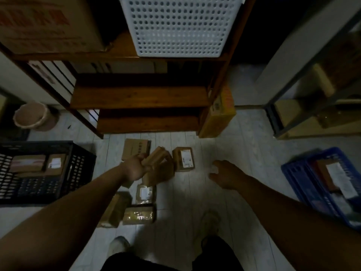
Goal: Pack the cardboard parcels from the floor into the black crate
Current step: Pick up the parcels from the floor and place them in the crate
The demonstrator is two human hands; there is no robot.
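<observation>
My left hand [134, 169] grips a small cardboard parcel [156, 156], lifted and tilted above the floor pile. Several more parcels lie on the pale tiles: a flat one [135, 150] behind the hand, a labelled one [184, 159] to the right, another labelled one [144, 193] and a taped one [139, 215] nearer my feet. The black crate [80, 173] stands at the left with two parcels [39, 163] inside. My right hand [224, 176] hovers over bare floor, fingers relaxed, holding nothing.
A wooden shelf unit [140, 96] rises ahead, with a white perforated basket [179, 26] and a big carton on top. A yellow box [218, 114] leans by its right leg. A blue crate [324, 184] holding parcels stands at right, a bin [31, 115] at far left.
</observation>
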